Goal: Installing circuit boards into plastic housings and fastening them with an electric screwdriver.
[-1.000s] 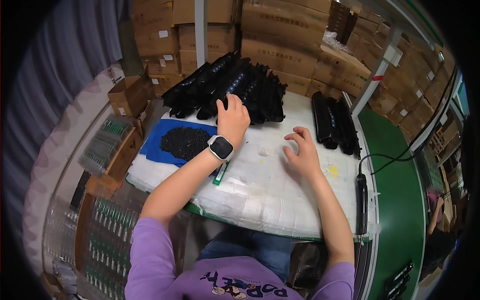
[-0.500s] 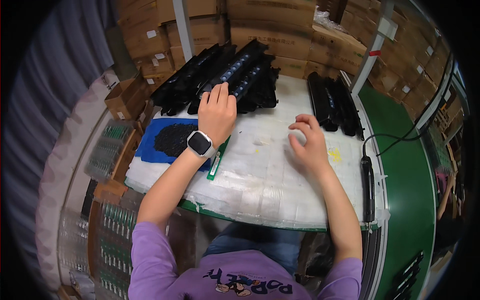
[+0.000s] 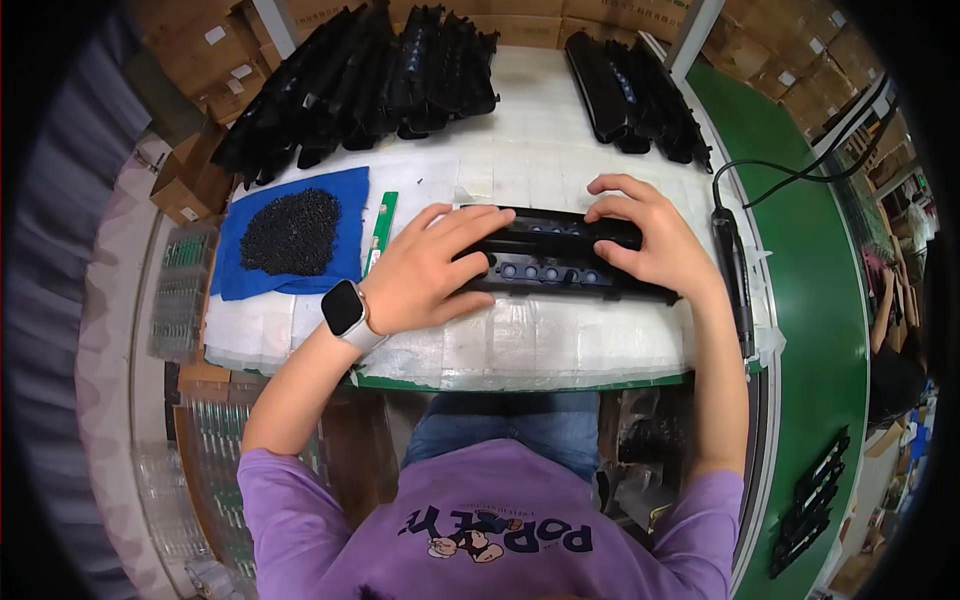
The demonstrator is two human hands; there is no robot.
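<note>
A long black plastic housing [image 3: 548, 248] lies crosswise on the table in front of me, with rows of round bluish-grey buttons along it. My left hand [image 3: 418, 272] wraps over its left end, fingers curled across the top. At the other end, my right hand [image 3: 662, 238] grips it between thumb and fingers. To the left of my left hand rests a narrow green circuit board [image 3: 384, 225], partly hidden by that hand. Beyond it, a blue cloth [image 3: 235, 262] bears a heap of small black parts [image 3: 292, 232], too small to make out singly.
Many similar black housings [image 3: 345, 95] are piled at the table's far left, and several more [image 3: 645, 105] lie far right. A black pen-shaped tool [image 3: 735, 275] with a cable lines the right edge. Cardboard boxes [image 3: 515, 25] stand behind; clear trays [image 3: 183, 295] sit left of the table.
My left hand has come back from the far pile with a black housing, now lying crosswise before me. My right hand has closed on its right end. The view has tilted down.
</note>
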